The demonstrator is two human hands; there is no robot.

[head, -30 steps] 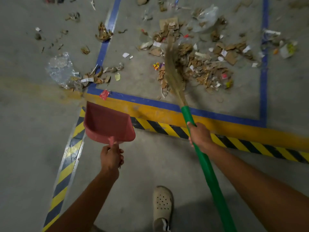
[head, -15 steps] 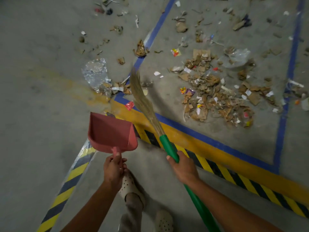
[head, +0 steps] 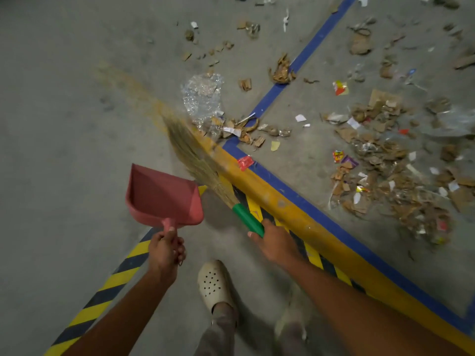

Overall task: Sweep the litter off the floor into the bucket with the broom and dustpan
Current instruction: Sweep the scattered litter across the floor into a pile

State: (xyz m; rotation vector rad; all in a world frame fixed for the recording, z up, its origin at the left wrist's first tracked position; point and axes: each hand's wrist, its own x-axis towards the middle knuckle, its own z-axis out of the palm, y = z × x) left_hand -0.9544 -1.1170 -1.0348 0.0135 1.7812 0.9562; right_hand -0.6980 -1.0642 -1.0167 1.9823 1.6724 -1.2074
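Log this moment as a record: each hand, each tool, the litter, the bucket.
left hand: grips the dustpan handle
right hand: grips the broom by its green handle
dustpan: red, no litter seen in it
broom: bristles blurred, tips beside the plastic wrap
litter: main pile right of the blue line, scraps scattered left of it
bucket: not in view

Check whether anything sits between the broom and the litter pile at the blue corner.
Nothing visible does. The broom lies just left of that pile; only flat yellow paint runs between.
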